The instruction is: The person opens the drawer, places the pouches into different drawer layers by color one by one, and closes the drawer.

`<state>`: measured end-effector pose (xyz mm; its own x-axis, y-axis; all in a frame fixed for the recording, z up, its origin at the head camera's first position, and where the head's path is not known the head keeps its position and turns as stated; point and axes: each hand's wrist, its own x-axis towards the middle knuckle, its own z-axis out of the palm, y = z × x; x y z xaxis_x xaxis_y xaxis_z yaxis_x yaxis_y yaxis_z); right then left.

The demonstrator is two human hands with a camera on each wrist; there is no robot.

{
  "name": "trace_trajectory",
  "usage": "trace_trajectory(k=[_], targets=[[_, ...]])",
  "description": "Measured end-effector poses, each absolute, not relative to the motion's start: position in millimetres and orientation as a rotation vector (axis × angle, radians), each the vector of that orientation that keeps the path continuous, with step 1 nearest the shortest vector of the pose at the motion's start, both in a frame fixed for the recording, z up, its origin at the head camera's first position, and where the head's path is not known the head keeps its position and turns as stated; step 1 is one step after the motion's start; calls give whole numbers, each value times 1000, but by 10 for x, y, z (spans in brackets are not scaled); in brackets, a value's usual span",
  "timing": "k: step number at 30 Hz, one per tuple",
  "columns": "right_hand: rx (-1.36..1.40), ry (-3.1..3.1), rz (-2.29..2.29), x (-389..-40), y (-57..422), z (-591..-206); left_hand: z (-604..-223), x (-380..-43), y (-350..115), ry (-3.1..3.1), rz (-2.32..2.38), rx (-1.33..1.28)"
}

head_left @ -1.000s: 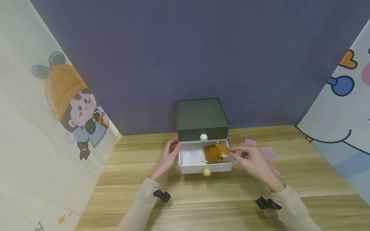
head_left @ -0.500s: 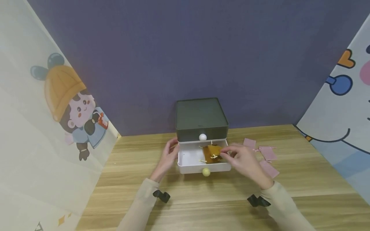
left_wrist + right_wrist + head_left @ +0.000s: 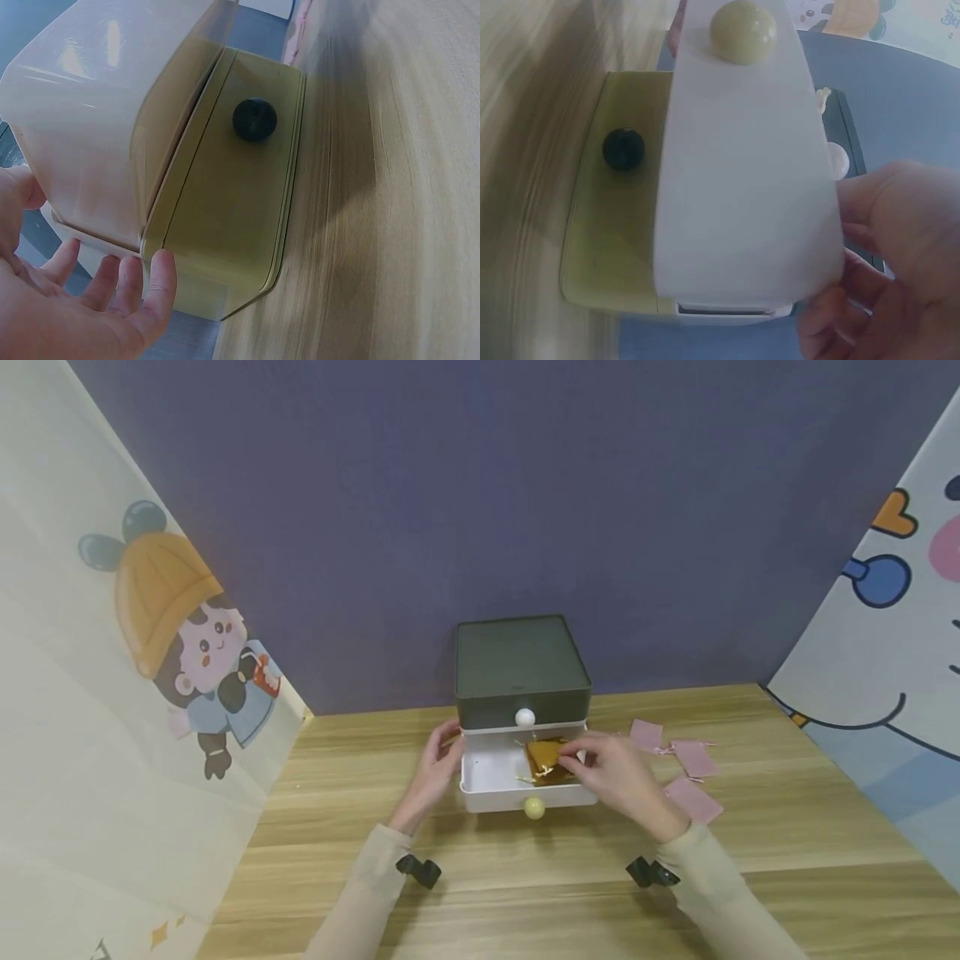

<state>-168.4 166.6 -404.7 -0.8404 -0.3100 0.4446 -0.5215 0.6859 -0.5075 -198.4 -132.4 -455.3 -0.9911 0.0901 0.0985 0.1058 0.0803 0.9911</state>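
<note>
A small desktop drawer unit [image 3: 525, 660] with a dark green top has its white drawer [image 3: 491, 768] pulled out. Ochre drawstring pouches lie overlapping in the drawer's right half. My right hand [image 3: 611, 772] reaches over the drawer's right wall and pinches the top ochre pouch [image 3: 543, 752] at its right edge. In the right wrist view the drawer front hides that pouch, and the curled fingers show beside the wall. My left hand [image 3: 438, 762] rests at the unit's left side. Its fingertips [image 3: 161, 274] touch the side by the drawer's lower edge in the left wrist view.
Several pink drawstring pouches [image 3: 693, 758] lie on the wooden table [image 3: 525, 877] to the right. Below the white drawer is a closed yellowish drawer [image 3: 225, 202] with a dark knob [image 3: 255, 119]. A dark blue panel [image 3: 487, 485] stands close behind the unit.
My right hand has moved left over the drawer, bringing the ochre pouch from the right wall onto the other ochre cloth. My left hand has stayed at the unit's side.
</note>
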Motion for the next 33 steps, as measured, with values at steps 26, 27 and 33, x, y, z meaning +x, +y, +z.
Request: trace_trajectory(k=[26, 27, 33], targets=[[541, -2506, 1041, -1587, 1669, -4090, -4558, -1992, -1336, -2289, -2116, -217], [539, -2490, 1046, -1572, 1669, -4089, -4555, -1991, -1335, -2289, -2114, -219], [604, -2387, 1051, -1437, 1645, -4095, -4540, -1976, -1334, -2286, -2126, -212]])
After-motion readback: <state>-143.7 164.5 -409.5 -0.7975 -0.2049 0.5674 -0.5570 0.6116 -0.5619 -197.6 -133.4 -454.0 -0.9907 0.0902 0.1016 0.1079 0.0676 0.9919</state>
